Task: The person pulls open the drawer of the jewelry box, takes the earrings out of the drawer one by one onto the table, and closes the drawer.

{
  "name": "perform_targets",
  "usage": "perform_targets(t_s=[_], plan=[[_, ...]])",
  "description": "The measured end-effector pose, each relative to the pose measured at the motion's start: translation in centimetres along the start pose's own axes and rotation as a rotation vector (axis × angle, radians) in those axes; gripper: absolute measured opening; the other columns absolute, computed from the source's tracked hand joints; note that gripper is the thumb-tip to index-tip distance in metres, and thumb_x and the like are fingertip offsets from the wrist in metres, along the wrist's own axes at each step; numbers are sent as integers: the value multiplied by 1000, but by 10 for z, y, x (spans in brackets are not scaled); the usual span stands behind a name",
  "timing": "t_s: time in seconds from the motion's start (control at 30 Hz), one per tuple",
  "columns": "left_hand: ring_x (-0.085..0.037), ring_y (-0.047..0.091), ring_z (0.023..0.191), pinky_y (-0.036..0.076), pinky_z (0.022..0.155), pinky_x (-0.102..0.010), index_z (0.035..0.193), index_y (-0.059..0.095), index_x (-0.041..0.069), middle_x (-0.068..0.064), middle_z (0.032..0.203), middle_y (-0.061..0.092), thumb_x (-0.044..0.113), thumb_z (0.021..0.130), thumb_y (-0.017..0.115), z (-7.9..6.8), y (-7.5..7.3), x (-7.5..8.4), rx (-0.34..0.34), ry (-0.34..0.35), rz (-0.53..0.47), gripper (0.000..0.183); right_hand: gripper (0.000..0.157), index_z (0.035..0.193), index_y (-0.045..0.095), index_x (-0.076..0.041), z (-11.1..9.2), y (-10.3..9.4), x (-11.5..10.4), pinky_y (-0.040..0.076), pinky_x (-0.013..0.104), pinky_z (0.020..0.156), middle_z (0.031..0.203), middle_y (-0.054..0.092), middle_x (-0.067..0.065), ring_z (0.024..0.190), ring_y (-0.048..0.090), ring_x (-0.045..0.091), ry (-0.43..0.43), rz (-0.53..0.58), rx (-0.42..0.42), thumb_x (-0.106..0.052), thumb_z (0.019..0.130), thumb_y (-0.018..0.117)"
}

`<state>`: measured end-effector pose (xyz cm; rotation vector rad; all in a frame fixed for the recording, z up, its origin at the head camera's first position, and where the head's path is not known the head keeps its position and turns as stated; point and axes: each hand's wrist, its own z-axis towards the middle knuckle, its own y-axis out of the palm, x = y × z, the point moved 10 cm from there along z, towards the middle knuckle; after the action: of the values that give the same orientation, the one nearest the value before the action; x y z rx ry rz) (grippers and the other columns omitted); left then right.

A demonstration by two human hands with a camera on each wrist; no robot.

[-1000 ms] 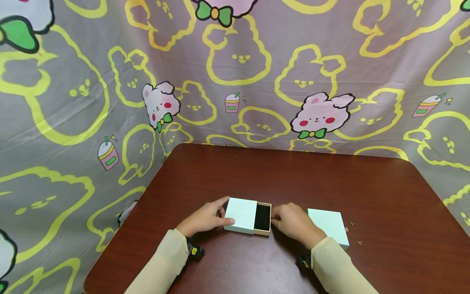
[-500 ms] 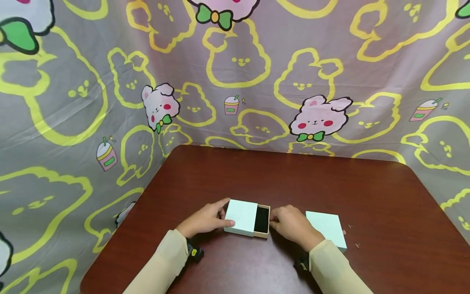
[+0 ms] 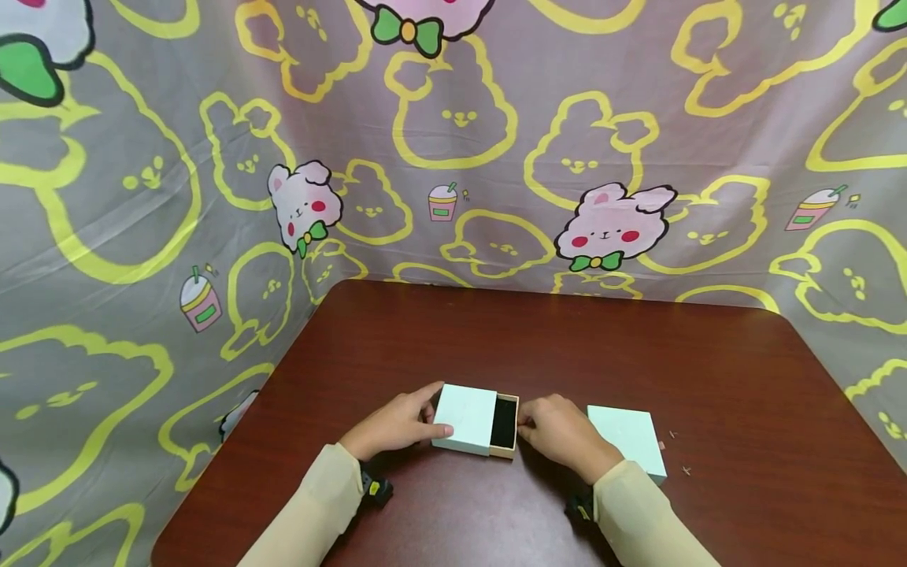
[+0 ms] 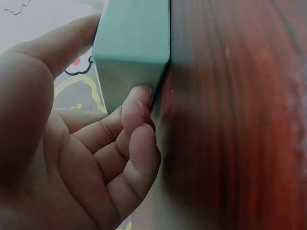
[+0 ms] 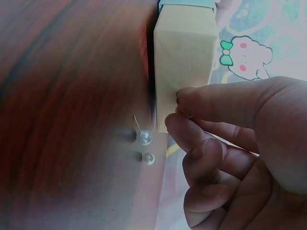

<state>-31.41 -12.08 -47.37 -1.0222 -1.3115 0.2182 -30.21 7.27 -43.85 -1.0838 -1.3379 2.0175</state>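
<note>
A pale mint slide-out box (image 3: 465, 420) lies flat on the table, its cream drawer (image 5: 182, 62) with a black lining (image 3: 504, 423) partly out on the right side. My left hand (image 3: 394, 421) grips the sleeve from the left, thumb along the front and index finger at the back corner; the left wrist view shows other fingertips curled against its end face. With thumb and index fingertips together, my right hand (image 3: 563, 433) touches the drawer's outer end. Whether a tab sits between those fingertips is hidden. Below that hand, two pearl stud earrings (image 5: 144, 138) lie on the table.
A second mint box (image 3: 627, 437) with a small pink tab (image 3: 662, 446) at its right side lies beside my right wrist. Tiny pale thin pieces (image 3: 686, 470) lie right of it. Patterned cloth (image 3: 453, 142) hangs behind and left of the brown table (image 3: 553, 339).
The drawer has slid a little way left into the sleeve, with my right hand moving along. My left hand keeps its grip on the sleeve. The view has shifted slightly.
</note>
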Motion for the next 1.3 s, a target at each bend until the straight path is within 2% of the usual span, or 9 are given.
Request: perform_targets(t_s=[0.5, 0.73, 1.1, 1.3], plan=[[-12, 56, 52, 46, 53, -28, 149, 33, 6, 2, 72, 59, 50, 87, 70, 4, 3, 7, -8, 17, 8, 85, 10, 74, 71, -21, 1, -2, 1, 48, 33, 62, 71, 62, -15, 67, 60, 10, -2, -13, 16, -13, 80, 75], [-12, 55, 53, 46, 53, -28, 150, 32, 4, 2, 73, 59, 52, 86, 69, 6, 6, 8, -18, 15, -2, 88, 13, 73, 70, -25, 0, -1, 3, 48, 31, 62, 71, 61, -18, 66, 58, 7, 3, -12, 4, -15, 81, 74], [-11, 55, 53, 46, 53, -28, 149, 32, 3, 3, 72, 59, 53, 85, 70, 9, 7, 14, -10, 13, 26, 89, 12, 74, 71, -23, 0, -2, 4, 48, 32, 61, 71, 62, -16, 67, 60, 9, -6, -22, 15, -14, 81, 74], [-12, 56, 53, 47, 54, -28, 148, 33, 6, 2, 74, 59, 52, 85, 70, 8, 10, 15, -18, -4, 31, 87, 15, 71, 69, -24, -2, -1, 3, 45, 29, 59, 67, 57, -18, 61, 52, 5, -6, -11, 8, -14, 82, 73]])
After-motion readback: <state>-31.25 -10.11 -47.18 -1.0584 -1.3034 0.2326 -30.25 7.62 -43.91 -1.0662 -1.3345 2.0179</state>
